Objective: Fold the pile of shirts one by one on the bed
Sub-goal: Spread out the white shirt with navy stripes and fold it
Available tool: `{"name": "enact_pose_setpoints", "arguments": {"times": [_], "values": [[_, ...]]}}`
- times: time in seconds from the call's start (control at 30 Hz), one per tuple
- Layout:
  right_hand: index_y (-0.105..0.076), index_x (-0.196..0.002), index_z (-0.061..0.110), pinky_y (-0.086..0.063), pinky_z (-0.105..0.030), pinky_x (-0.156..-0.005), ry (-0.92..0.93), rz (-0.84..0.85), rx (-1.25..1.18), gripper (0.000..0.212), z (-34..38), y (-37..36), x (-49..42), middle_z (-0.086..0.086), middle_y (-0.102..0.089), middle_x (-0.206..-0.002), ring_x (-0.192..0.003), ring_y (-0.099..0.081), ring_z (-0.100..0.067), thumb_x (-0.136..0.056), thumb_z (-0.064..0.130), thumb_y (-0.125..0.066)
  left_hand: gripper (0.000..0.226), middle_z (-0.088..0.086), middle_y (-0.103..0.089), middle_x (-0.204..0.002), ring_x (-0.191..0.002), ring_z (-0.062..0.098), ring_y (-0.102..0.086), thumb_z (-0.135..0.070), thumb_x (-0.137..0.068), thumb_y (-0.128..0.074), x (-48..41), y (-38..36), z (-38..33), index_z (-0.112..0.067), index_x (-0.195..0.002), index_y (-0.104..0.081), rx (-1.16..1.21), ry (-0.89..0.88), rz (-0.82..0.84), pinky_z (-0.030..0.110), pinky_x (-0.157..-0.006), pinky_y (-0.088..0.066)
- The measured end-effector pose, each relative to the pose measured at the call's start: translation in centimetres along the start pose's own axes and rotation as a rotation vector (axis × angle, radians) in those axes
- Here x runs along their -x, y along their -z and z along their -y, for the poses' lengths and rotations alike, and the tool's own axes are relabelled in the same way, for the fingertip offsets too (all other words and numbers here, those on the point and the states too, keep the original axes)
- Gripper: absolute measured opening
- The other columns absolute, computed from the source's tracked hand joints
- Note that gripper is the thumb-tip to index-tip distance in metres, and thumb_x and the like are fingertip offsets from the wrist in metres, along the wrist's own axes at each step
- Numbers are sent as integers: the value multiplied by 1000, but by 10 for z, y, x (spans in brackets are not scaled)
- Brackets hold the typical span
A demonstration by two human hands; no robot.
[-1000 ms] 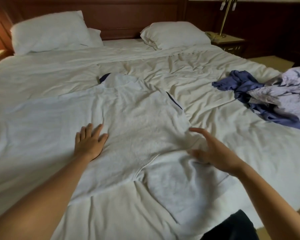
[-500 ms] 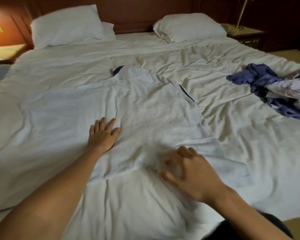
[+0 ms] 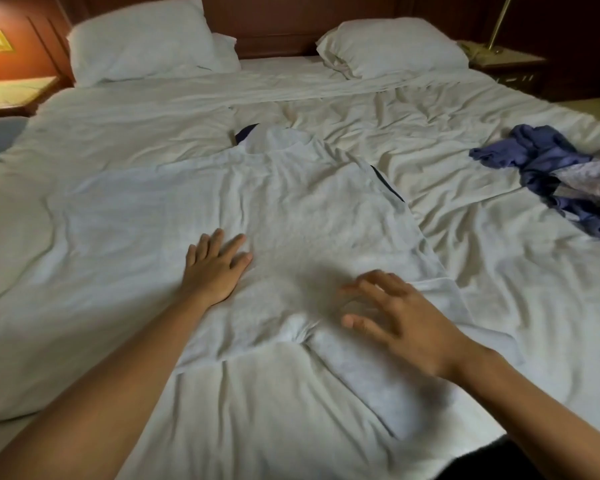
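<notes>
Palm down, presses white T-shirt (image 3: 309,202) with flat left hand (image 3: 215,271). Spreads right hand (image 3: 409,323), gripping nothing, at four o'clock.

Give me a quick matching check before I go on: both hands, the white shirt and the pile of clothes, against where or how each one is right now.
Things:
1. left hand
2. right hand
3. white shirt
4. pile of clothes

States:
A. crumpled near the right edge of the bed
B. flat on the shirt, fingers straight
C. spread out mid-bed
D. fingers spread, blurred, at the shirt's near right part

Pairs: 1-B, 2-D, 3-C, 4-A
</notes>
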State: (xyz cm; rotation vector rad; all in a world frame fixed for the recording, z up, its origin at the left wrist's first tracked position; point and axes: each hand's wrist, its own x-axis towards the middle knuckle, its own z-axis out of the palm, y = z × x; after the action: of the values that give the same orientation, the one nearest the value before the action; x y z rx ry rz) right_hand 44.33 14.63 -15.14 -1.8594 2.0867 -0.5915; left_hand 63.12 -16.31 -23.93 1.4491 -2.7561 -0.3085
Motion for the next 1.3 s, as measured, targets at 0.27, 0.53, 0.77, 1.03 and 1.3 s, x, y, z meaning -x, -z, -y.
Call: {"name": "enact_pose_setpoints", "arguments": {"times": [0.27, 0.53, 0.77, 1.03, 1.3], "values": [[-68, -103, 40, -47, -20, -79, -118, -54, 20, 62, -34, 13, -75, 40, -65, -96, -89, -61, 13, -86, 81, -25, 68, -13, 13, -166, -154, 19, 12, -80, -90, -13, -44, 3, 15, -57, -151, 4, -36, 11, -16, 50, -122, 7], [4, -153, 51, 10, -44, -122, -112, 64, 291, 58, -95, -60, -289, 7, 12, -165, -151, 18, -19, -99, 63, -11, 74, -11, 14, -166, -154, 21, 11, -84, -85, 0, -149, 7, 42, -53, -152, 9, -26, 44, -118, 54, -122, 6], [-37, -151, 20, -24, -45, -117, -276, -481, 161, 54, -147, -24, -478, -20, -41, -151, -141, -32, -39, -102, 42, -40, 79, -10, 11, -167, -154, 24, 10, -90, -79, 4, -250, 7, 81, -55, -151, 10, 4, 30, -228, 61, -118, 7], [-55, -135, 9, -41, -39, -97, -598, -108, -288, 80, -148, 41, -565, -12, -55, -136, -115, -57, -31, -92, 74, -35, 82, -9, 9, -167, -154, 26, 9, -91, -74, 15, -298, 2, 88, -56, -149, 13, -19, 13, -297, 63, -117, 10], [-67, -117, 21, -50, -14, -73, -269, -343, -478, 27, -137, 56, -576, -3, -62, -127, -106, -61, -15, -94, 10, -64, 81, -9, 7, -167, -154, 25, 8, -90, -76, 13, -297, 0, 87, -56, -150, 13, -29, 22, -322, 62, -117, 11]]}}
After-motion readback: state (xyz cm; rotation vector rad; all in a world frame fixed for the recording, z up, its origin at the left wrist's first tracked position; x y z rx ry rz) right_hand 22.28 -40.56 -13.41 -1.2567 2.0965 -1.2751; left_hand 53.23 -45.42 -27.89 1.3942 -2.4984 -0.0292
